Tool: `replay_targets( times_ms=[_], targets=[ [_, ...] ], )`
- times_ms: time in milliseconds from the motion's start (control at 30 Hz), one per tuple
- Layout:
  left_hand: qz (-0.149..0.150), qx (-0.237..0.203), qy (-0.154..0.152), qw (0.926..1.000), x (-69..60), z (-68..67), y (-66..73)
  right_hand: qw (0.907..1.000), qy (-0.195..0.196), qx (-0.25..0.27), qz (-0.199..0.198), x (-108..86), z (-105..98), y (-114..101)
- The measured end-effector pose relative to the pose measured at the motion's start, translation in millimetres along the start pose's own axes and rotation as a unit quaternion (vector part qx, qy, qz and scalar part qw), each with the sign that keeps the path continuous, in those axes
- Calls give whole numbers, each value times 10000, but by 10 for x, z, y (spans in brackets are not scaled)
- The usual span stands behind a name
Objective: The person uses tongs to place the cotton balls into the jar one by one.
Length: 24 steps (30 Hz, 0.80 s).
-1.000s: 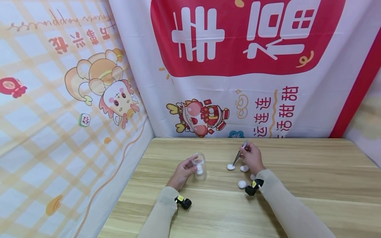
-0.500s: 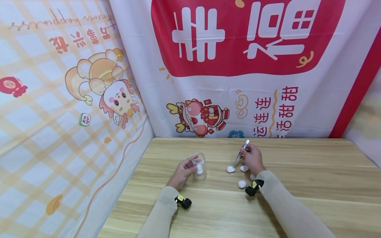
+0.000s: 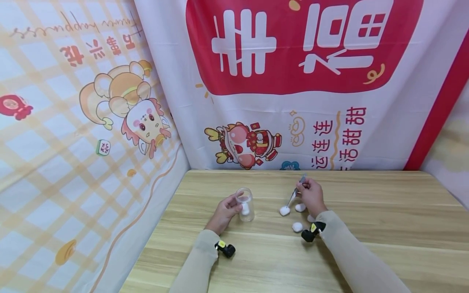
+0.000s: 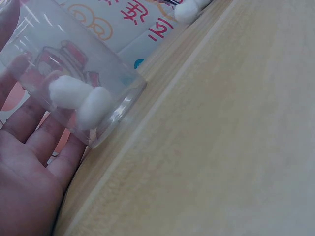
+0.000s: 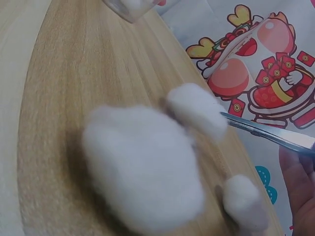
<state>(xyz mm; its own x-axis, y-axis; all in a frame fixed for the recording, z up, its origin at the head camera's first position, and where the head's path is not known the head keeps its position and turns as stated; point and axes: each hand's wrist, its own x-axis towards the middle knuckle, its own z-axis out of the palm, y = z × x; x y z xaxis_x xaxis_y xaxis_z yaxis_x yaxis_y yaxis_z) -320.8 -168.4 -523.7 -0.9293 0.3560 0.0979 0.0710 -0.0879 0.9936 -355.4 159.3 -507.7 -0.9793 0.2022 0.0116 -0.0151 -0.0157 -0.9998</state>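
Covering the forearms nearest the viewer, two beige sleeves (image 3: 196,264) end at wrists that each wear a small black camera (image 3: 228,249). Past them, on a pale wood-grained tabletop (image 3: 264,260), lies a loose ball of fluffy white cotton (image 3: 297,227); another white cotton ball (image 3: 311,218) is partly hidden by the right wrist. The left hand (image 3: 221,215), fingers and thumb curled, grips a clear cylindrical jar (image 3: 250,214) that stands upright, mouth up, with two white cotton pieces (image 4: 94,107) inside near its base. To the jar's right, with tabletop between, a white cotton tuft (image 3: 284,211) sits at the points of slim silvery metal tweezers (image 3: 295,190); whether they grip it or only touch it cannot be told. The right hand (image 3: 311,196) pinches the tweezers and is the nearer hand to the tuft, which lies left of its fingers and lower. The tweezers' long axis slants down and leftward to the tuft, toward the jar's side, while the jar's rim stands higher than the tuft. Just beside the tuft, on its right, rests a third loose cotton ball (image 3: 300,208). Farthest off hangs a white cloth backdrop (image 3: 388,138) printed in red.
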Motion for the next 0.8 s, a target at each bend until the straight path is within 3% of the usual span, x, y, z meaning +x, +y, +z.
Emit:
replay_targets(
  times_ms=[267,800],
  targets=[
    [44,21,28,10000,0,1,-16,9997,69,-207,68,10,-14,14],
    [-9,32,-25,10000,8,-14,-15,9990,299,-50,339,55,-44,-38]
  ],
)
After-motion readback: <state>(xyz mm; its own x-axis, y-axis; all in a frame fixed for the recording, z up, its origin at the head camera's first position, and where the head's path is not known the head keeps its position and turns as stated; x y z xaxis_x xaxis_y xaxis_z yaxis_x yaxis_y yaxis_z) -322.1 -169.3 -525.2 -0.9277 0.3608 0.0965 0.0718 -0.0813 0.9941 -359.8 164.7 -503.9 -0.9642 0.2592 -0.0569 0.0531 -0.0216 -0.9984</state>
